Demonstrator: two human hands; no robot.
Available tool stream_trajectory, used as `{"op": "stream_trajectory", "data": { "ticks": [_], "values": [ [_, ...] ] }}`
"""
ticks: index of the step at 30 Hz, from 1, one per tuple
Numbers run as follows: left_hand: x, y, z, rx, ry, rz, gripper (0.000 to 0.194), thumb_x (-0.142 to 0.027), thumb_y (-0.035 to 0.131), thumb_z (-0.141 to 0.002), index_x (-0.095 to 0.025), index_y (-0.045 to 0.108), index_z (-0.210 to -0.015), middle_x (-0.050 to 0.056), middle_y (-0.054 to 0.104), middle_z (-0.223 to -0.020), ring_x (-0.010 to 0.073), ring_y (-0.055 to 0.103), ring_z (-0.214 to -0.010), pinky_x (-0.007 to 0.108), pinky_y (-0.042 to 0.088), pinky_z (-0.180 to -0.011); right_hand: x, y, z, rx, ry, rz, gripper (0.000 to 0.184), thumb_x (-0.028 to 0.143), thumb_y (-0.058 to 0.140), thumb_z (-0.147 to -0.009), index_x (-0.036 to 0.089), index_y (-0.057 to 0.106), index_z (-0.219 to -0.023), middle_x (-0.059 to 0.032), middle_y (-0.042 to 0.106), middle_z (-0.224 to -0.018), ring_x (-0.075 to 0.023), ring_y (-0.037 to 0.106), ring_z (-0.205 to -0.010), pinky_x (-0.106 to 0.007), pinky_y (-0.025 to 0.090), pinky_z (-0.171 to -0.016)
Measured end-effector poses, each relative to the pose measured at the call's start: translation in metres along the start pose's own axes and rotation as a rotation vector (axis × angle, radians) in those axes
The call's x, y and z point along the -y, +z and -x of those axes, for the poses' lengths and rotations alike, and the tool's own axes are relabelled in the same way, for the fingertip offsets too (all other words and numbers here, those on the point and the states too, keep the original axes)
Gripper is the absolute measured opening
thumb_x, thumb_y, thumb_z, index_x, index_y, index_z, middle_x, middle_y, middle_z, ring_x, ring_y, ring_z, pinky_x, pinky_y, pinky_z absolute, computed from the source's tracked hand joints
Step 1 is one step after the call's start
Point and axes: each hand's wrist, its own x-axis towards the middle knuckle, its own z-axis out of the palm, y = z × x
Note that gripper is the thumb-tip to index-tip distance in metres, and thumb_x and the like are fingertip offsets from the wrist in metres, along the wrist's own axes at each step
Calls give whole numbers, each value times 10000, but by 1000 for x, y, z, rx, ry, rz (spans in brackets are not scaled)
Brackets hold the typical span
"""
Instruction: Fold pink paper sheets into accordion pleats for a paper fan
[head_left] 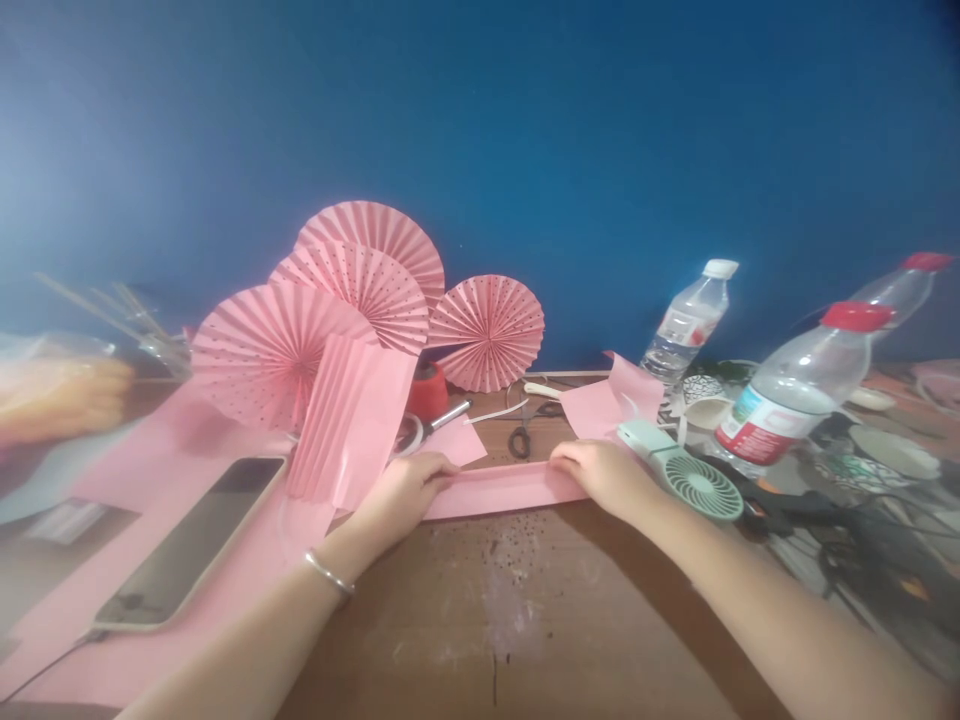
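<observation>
A long folded strip of pink paper (pixel 495 491) lies crosswise on the wooden table. My left hand (pixel 409 492) pinches its left end, and a silver bangle circles that wrist. At the other end my right hand (pixel 600 472) grips the strip with thumb and fingers. Just behind my left hand stands a pleated pink sheet (pixel 352 420), leaning against round pink paper fans (pixel 285 350). Another paper fan (pixel 491 335) with dark dots rests against the wall. Scissors (pixel 520 440) lie beyond the strip, their blades partly hidden.
A phone (pixel 195 545) with a cable lies on pink paper at left. At right are a mint handheld fan (pixel 697 480), a large red-capped bottle (pixel 795 390), a white-capped bottle (pixel 690 320) and bowls (pixel 892 455). A pen (pixel 450 415) lies near a red object (pixel 427 392).
</observation>
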Motion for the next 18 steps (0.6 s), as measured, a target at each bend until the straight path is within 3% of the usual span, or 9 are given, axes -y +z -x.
{"op": "stream_trajectory", "data": {
  "ticks": [5, 10, 16, 18],
  "values": [
    [7, 1, 0, -8, 0, -72, 184, -202, 435, -821, -210, 615, -862, -4, 657, -868, 157, 581, -814, 254, 422, -752, -6, -5, -2, -20, 44, -134, 212, 260, 444, -809, 260, 649, -754, 38, 685, -823, -155, 608, -749, -263, 421, -688],
    [15, -1, -3, -52, -66, -129, 161, -197, 431, -809, -198, 589, -837, 13, 645, -854, 172, 582, -803, 260, 426, -720, -21, 0, -3, -91, 137, -61, 194, 269, 470, -799, 299, 660, -821, 51, 692, -844, -170, 616, -724, -302, 441, -674],
    [11, -1, -2, -76, -31, -245, 137, -180, 412, -796, -196, 541, -838, 27, 610, -857, 184, 566, -801, 275, 414, -692, -13, 5, -2, -317, -77, 41, 259, 169, 391, -830, 216, 633, -909, -32, 649, -930, -179, 576, -876, -319, 440, -774],
    [7, 0, -1, -58, -6, -246, 118, -167, 422, -783, -197, 531, -819, 17, 599, -821, 172, 557, -776, 266, 410, -682, -3, 7, 0, -319, -170, 67, 263, 196, 385, -853, 186, 603, -999, -62, 626, -993, -189, 549, -940, -338, 420, -831]
  ]
}}
